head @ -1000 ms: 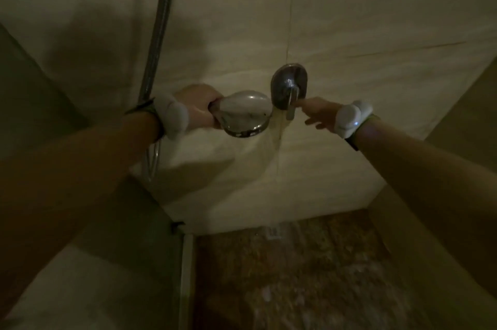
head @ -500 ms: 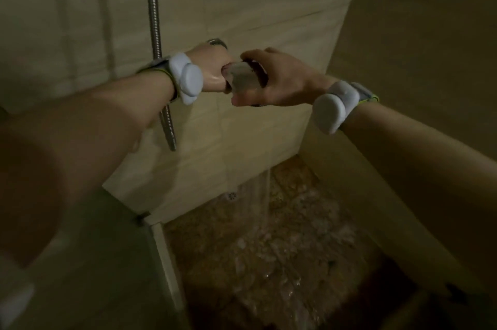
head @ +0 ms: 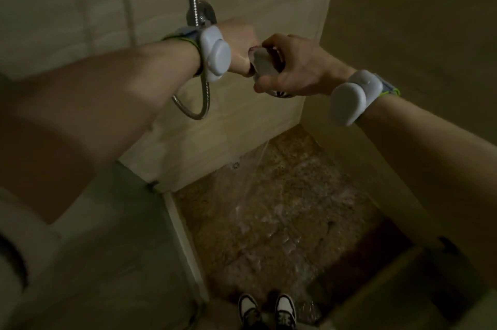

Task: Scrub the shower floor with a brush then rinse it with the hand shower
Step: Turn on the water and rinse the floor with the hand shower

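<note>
From my head, I see both my hands together on the shiny silver hand shower [head: 265, 63]. My left hand [head: 239, 47] grips its handle. My right hand [head: 293, 71] curls around its round head. Water falls below my hands onto the wet brown stone shower floor [head: 282, 208].

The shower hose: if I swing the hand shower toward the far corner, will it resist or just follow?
Probably follows: the shower hose hangs in a slack loop below the left hand, so it looks floppy. Its ribbed metal may spring back a little. The hand shower, held by both hands, right hand over its head, is spraying, so it may be slippery.
</note>
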